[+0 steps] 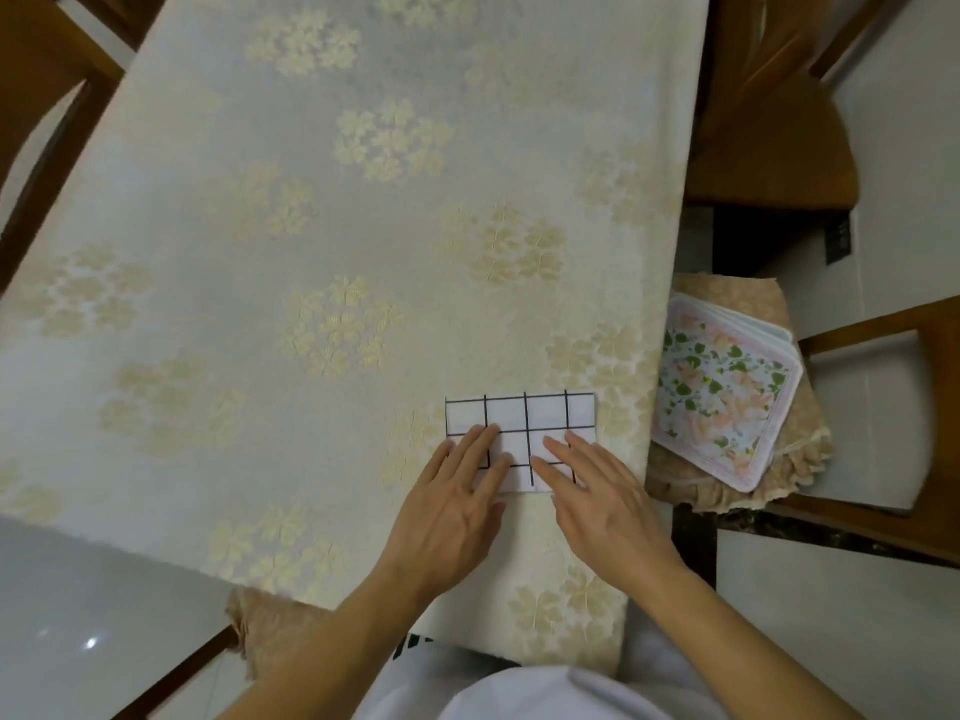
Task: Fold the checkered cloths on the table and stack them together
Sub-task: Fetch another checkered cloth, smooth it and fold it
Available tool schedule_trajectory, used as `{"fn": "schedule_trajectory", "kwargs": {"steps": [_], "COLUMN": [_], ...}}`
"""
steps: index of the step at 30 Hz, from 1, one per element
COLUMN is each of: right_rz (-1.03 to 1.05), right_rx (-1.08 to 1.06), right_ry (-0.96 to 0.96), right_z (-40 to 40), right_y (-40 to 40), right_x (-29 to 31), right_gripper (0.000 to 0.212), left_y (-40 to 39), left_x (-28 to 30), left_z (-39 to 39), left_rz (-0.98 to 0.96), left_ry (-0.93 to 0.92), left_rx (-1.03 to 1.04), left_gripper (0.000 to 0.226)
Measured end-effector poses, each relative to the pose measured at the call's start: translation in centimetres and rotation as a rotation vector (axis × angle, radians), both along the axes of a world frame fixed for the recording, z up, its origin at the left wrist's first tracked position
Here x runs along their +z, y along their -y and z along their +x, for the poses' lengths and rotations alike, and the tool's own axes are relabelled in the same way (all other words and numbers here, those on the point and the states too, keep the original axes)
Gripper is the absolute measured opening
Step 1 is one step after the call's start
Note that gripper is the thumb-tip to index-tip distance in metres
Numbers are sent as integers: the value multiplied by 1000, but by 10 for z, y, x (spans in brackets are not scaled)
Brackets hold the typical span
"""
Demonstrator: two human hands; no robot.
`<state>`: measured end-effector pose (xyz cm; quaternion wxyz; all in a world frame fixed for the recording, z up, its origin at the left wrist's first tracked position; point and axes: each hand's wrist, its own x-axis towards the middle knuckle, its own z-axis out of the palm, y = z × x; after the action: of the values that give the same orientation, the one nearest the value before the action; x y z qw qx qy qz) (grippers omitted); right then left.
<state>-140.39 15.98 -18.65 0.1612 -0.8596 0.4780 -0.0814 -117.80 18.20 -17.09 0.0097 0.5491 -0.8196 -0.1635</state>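
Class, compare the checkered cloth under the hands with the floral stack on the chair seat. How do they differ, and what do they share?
The checkered cloth is white with a black grid; the floral stack shows pink flowers and green leaves. The cloth lies on the table, pressed by the left hand and right hand; the stack rests untouched on a chair cushion. The cloth looks oblong, the stack squarer. Both lie flat.

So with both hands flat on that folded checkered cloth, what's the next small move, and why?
Probably smooth the fold outward, then lift off. The checkered cloth already lies as a compact rectangle near the table's right edge, with the left hand and right hand pressing on its near half, fingers straight.
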Motion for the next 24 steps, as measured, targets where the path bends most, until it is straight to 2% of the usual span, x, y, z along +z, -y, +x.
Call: {"fn": "schedule_trajectory", "kwargs": {"steps": [6,9,11,17,24], "right_rz": [-20,-78,-60,20,45], "right_rx": [-117,-166,-150,-37,-102], "right_ry": [139,162,94,-265,-348], "right_z": [1,17,30,27,5], "right_y": [-3,22,42,59,58], "right_x": [-1,7,6,-23,-20], "right_gripper": [38,43,49,65,81], "left_y": [6,34,51,56,47], "left_x": [3,1,-4,-34,-39], "left_z": [-4,-12,-19,-23,-5], "left_rz": [-73,-126,-108,-18,-26], "left_ry": [-88,-144,-116,55,122], "left_rx": [88,131,135,107,107], "left_gripper": [50,48,51,64,67]}}
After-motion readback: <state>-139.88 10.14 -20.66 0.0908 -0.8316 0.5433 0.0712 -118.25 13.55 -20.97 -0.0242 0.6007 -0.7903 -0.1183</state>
